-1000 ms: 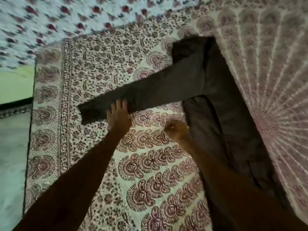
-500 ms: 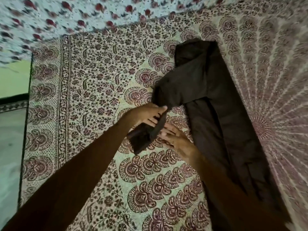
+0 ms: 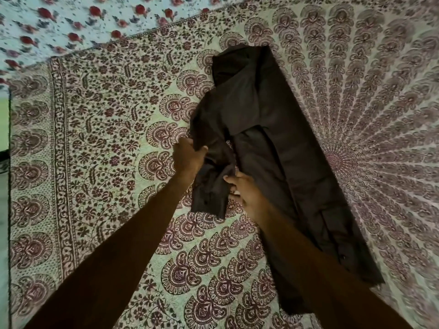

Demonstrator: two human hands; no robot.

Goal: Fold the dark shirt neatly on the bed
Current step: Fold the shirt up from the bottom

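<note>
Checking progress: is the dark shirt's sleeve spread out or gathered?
Gathered: left hand and right hand grip the sleeve, bunched beside the shirt.

Maroon mandala-print bedspread filling the frame, white rose-print sheet across the upper left, green patch and pale grey strip at the left edge, dim light.

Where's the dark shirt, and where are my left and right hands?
dark shirt (image 3: 268, 110): head view, on its flat upper body.
left hand (image 3: 188, 159): head view, on the back of the hand.
right hand (image 3: 245, 194): head view, on the back of the hand.
</note>
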